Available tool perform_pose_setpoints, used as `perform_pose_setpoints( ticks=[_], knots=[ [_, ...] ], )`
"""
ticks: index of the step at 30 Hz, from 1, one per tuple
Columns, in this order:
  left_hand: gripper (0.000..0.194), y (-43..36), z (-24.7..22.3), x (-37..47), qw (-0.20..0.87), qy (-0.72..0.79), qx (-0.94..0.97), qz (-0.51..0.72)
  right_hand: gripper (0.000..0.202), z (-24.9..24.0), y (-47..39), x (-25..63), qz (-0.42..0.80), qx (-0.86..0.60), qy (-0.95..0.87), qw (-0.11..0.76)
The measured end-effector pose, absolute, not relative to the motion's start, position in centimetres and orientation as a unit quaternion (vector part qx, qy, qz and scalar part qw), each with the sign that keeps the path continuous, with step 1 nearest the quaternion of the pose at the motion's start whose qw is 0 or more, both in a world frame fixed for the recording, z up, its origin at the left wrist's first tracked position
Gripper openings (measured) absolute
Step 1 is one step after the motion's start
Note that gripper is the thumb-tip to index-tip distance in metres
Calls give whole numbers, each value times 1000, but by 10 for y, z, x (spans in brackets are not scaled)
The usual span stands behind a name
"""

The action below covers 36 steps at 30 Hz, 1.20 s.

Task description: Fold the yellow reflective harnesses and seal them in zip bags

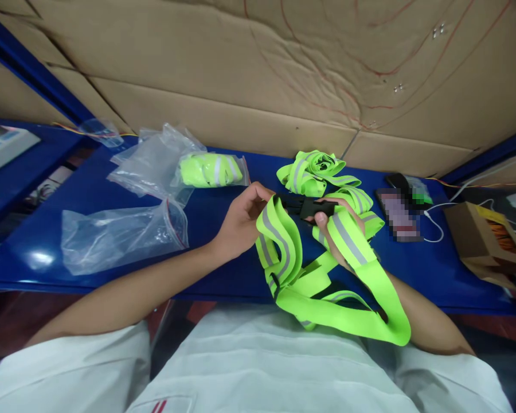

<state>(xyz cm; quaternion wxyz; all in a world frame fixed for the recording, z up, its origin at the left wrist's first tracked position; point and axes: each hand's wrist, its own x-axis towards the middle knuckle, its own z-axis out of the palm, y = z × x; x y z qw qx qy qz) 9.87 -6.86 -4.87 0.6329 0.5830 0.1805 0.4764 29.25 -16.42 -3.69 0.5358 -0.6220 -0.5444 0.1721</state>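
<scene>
A fluorescent yellow-green strap (312, 284) is hanging in loose loops beside and below its black buckle (316, 209), a grey reflective stripe running along parts of the band. The buckle is lying nearly level, its halves lining up end to end; whether they are latching is not showing clearly. Left of the buckle, the band is curling in layered folds. Right of it, a striped stretch is sloping down, turning plain and looping back beneath. A dark slider (275, 285) is sitting below and left of the buckle.

Open tabletop (203, 226) between plastic bag (120, 238) and hands (239, 223), drooping strap (348, 323) on near side, coiled straps (301, 179) beyond
</scene>
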Motion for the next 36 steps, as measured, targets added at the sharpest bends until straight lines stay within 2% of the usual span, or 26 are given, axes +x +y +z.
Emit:
perform_pose_setpoints(
  ticks=[6,13,16,18,19,21,23,24,26,29,31,34,36],
  knots=[
    [47,-66,-48,99,640,177,604,440,32,-45,-167,296,194,-638,-578,471],
    [38,-71,-56,98,603,169,660,415,38,-49,-159,306,200,-620,-659,377],
    [32,-70,-53,94,524,139,704,459,53,-30,-161,323,207,-568,-719,343],
    [33,-70,-48,89,422,125,740,509,68,-14,-166,336,197,-508,-781,304],
    [34,-70,-46,87,363,120,752,536,67,-6,-169,341,183,-506,-782,315],
    [33,-72,-43,85,267,118,763,577,51,2,-174,346,166,-526,-744,378],
    [30,-75,-46,85,219,129,771,585,38,3,-177,342,174,-532,-717,416],
    [28,-77,-49,87,209,133,780,574,38,0,-178,337,185,-522,-724,412],
    [25,-81,-58,91,192,120,813,536,49,-10,-178,325,180,-503,-762,366],
    [27,-84,-71,95,158,100,860,475,73,-25,-178,306,87,-523,-789,310],
    [30,-85,-74,96,144,108,884,431,65,-31,-177,300,44,-542,-782,305],
    [37,-82,-69,96,172,97,906,375,34,-31,-176,301,43,-541,-773,327],
    [50,-77,-61,94,219,76,908,350,16,-27,-175,306,55,-541,-764,348]
  ],
)
